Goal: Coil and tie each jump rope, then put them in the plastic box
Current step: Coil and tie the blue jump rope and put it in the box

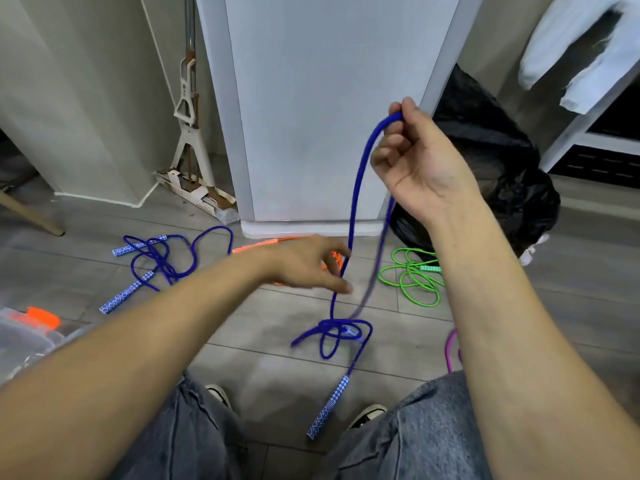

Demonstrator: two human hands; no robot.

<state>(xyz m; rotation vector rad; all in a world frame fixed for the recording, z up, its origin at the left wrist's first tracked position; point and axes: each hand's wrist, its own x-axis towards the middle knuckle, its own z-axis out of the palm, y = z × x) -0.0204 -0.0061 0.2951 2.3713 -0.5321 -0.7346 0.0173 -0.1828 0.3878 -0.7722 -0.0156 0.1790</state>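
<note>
1. Head view, looking down: a blue jump rope (356, 188) hangs folded in the air just right of centre, its two strands dropping to a loose tangle on the floor (263, 355) at 6 o'clock.
2. One blue-and-white patterned handle (329, 407) of this rope lies on the floor below the tangle, between the person's shoes.
3. At 2 o'clock, the right hand (415, 157) is raised, and its grip pinches the rope's top bend between thumb and forefinger, with the other fingers curled.
4. At centre, the left hand (304, 263) reaches to the hanging strands, its grip spread wide with fingers straight; blur hides whether the fingertips touch the rope.
5. A second blue rope (162, 258) lies uncoiled at 9 o'clock.
6. An orange rope (256, 244) lies partly hidden behind the left hand.
7. A green rope (412, 275) lies in loose loops just past 3 o'clock.
8. A pink rope (450, 348) shows a short stretch at 4 o'clock, beside the right forearm.
9. At 8 o'clock, the clear plastic box (24, 337) sits at the frame edge, with an orange clip on it.
10. Farther off, a black bag (502, 174) sits at 2 o'clock and a mop (188, 109) leans at 10 o'clock.
</note>
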